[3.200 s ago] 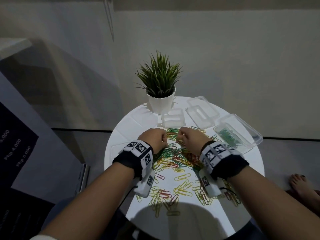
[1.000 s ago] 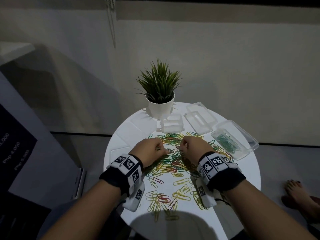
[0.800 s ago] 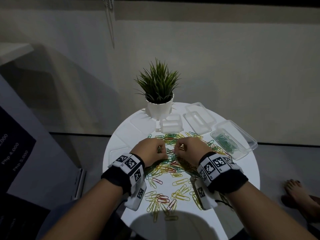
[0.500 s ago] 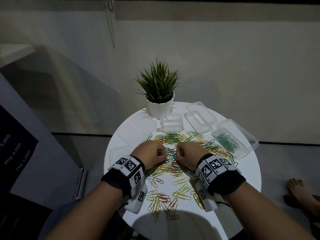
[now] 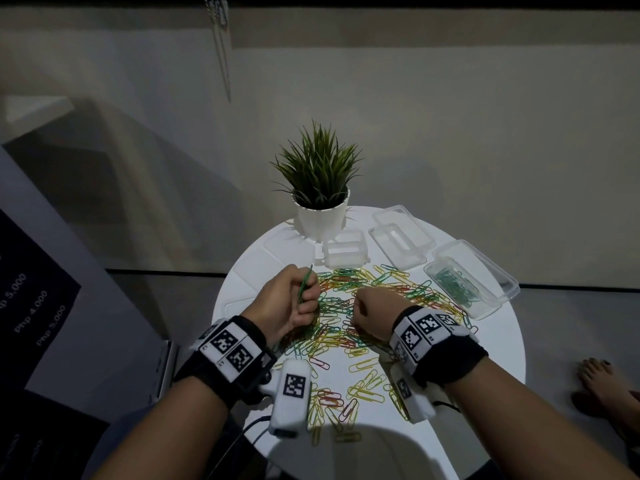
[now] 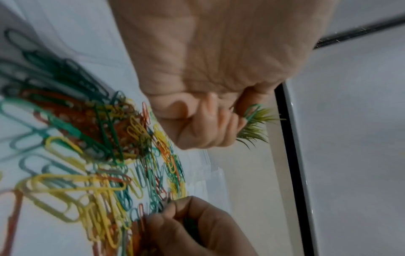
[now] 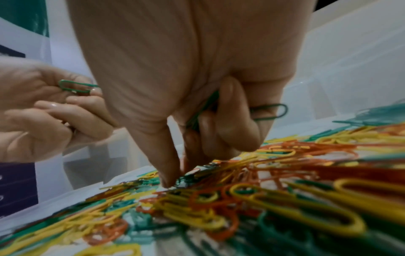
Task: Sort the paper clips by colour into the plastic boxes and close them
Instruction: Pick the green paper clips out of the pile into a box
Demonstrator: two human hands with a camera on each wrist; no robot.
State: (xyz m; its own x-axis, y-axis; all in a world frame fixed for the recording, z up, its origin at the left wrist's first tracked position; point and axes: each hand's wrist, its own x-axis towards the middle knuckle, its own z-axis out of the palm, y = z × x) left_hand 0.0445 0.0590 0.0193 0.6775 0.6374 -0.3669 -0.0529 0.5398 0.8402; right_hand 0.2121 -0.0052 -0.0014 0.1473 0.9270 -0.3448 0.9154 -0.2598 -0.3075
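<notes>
Green clips (image 7: 75,87) pinched in raised left hand (image 5: 289,301); right hand (image 5: 372,315) clutches more, fingertips (image 7: 168,180) in pile (image 5: 346,327).

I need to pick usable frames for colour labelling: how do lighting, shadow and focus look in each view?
Head view: dim room, sharp; a dark shadow covers the table's near edge. Left wrist view: the left hand fills the top, near paper clips smeared. Right wrist view: foreground clips blurred, the right hand fairly clear.

left hand (image 5: 289,303) raised in a loose fist; right hand (image 5: 372,315) curled, fingers (image 7: 168,166) pointing down.
</notes>
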